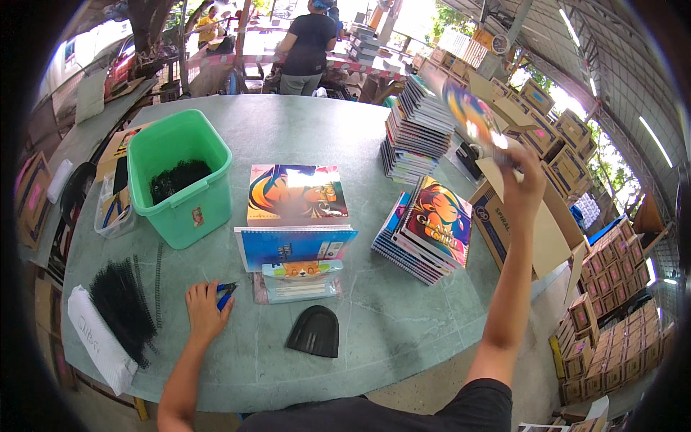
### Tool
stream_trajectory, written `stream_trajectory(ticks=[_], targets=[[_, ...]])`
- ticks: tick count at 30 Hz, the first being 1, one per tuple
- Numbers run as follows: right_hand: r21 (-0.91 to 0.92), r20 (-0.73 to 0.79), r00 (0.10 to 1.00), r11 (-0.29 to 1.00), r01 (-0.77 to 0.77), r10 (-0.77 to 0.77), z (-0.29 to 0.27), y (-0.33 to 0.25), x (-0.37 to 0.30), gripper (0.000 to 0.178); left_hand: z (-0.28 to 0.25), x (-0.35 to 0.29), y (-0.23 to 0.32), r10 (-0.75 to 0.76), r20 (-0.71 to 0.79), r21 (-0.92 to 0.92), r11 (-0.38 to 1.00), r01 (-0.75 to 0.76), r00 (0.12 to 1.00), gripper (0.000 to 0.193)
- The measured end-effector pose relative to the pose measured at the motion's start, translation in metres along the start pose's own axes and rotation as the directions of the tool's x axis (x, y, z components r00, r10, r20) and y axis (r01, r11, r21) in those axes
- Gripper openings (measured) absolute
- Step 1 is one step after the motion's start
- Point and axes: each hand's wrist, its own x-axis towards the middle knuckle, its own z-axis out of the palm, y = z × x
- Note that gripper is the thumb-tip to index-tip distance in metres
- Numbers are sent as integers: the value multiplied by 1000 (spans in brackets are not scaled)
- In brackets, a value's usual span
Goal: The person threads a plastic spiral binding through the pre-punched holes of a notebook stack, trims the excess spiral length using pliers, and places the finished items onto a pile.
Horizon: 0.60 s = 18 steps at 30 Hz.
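My right hand [524,176] is raised at the right, closed on the lower edge of a colourful notebook [471,119] that is blurred by motion. Below it sits a short stack of spiral notebooks [439,223] with bright covers. My left hand [206,311] rests on the table, its fingers closed around small blue-handled pliers [226,295]. In the middle, a bright-covered pad or stack [296,191] lies behind a blue-covered book [295,247] standing on edge. A clear plastic packet [299,289] with a cartoon animal leans in front of that book.
A green bin [180,216] holds black plastic coils. Loose black coils [122,306] lie by a white wrapped bundle [101,338]. Near the front is a dark rounded pad [314,333]. A tall notebook stack [417,133] and open carton [525,234] stand right; a person [308,43] is beyond.
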Motion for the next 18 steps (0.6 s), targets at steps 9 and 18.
stream_trajectory(ticks=[9,18], targets=[[234,322,721,687,-688,613,4,101,-183,28,0,-7,-1,-20,36,-40,999,21,999,55],[150,412,723,741,-654,555,12,108,-168,33,-34,-2,-3,-5,195,-87,996,23,981,56]])
